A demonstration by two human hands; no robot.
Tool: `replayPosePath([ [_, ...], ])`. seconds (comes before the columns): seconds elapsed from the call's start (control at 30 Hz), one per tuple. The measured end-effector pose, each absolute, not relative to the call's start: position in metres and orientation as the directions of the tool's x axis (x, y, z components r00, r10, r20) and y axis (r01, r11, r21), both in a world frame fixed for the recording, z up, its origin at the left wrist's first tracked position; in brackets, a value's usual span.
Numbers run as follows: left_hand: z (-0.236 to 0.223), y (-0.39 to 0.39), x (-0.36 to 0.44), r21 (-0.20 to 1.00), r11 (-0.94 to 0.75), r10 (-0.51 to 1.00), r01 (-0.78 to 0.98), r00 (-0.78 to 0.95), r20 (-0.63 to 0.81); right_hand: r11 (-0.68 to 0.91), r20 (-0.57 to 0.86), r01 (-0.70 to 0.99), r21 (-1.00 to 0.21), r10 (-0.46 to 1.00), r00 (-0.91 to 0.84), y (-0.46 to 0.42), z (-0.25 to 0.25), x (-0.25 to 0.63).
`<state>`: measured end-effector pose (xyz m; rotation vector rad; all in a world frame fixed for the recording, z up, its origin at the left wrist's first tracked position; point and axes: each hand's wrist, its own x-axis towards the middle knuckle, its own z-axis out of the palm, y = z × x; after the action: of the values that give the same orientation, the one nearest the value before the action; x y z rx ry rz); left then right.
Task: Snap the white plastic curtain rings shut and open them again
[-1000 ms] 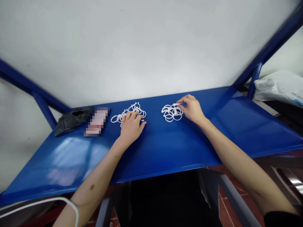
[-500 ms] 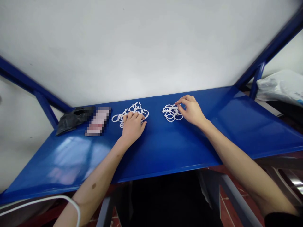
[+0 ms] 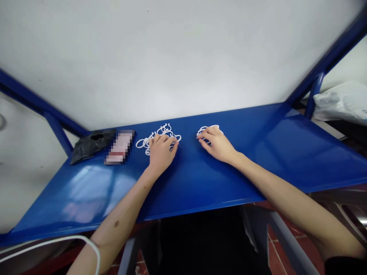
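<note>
Two piles of white plastic rings, which look like shower curtain rings with small knobs at their open ends, lie on the blue table. My left hand (image 3: 161,152) rests over the front of the left pile of rings (image 3: 141,143). Its fingers curve down among them and its thumb is out to the side near a ring at the pile's right edge. Over the right pile of rings (image 3: 202,130) lies my right hand (image 3: 217,144), with its fingers slightly bent and apart. Both hands cover part of the rings, and no ring is lifted.
The blue table (image 3: 189,183) meets a pale wall (image 3: 183,57) at the back. To the left lie a black plastic bag (image 3: 86,148) and a blurred-out rectangular item (image 3: 119,147). A whitish plastic bag (image 3: 341,101) sits beyond the right frame. A white cable (image 3: 65,237) crosses at lower left.
My right hand has moved left and slightly down, from the right edge of the right pile to over its front. My left hand stays on the left pile, its thumb nearer the index finger.
</note>
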<state>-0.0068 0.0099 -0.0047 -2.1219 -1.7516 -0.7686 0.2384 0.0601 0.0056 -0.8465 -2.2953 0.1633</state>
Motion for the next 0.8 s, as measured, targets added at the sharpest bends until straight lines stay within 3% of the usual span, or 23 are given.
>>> replayPosePath([
  [0.1,0.0,0.004,0.0,0.125,-0.313,0.746,0.942,0.162,0.646,0.785,0.55,0.495,-0.373,0.617,-0.563,0.056,0.009,0.236],
  [0.2,0.004,-0.001,0.007,0.103,-0.434,0.672,0.895,0.246,0.698,0.745,0.506,0.446,-0.496,0.666,-0.548,0.049,0.013,0.232],
  [0.33,0.007,-0.005,0.012,0.055,-0.57,0.609,0.82,0.376,0.699,0.627,0.405,0.359,-0.691,0.748,-0.527,0.041,0.015,0.226],
  [0.43,0.008,-0.007,0.013,0.055,-0.609,0.608,0.791,0.421,0.674,0.593,0.4,0.293,-0.75,0.76,-0.513,0.039,0.011,0.223],
  [0.5,0.007,-0.008,0.014,0.126,-0.607,0.641,0.785,0.389,0.662,0.6,0.432,0.258,-0.758,0.757,-0.491,0.04,0.009,0.223],
  [0.67,0.003,-0.007,0.016,0.505,-0.396,0.817,0.767,0.043,0.575,0.674,0.519,0.241,-0.698,0.709,-0.477,0.041,0.009,0.224],
  [0.8,0.003,-0.008,0.018,0.581,-0.395,0.885,0.712,0.125,0.449,0.769,0.567,0.27,-0.579,0.618,-0.544,0.038,0.008,0.224],
])
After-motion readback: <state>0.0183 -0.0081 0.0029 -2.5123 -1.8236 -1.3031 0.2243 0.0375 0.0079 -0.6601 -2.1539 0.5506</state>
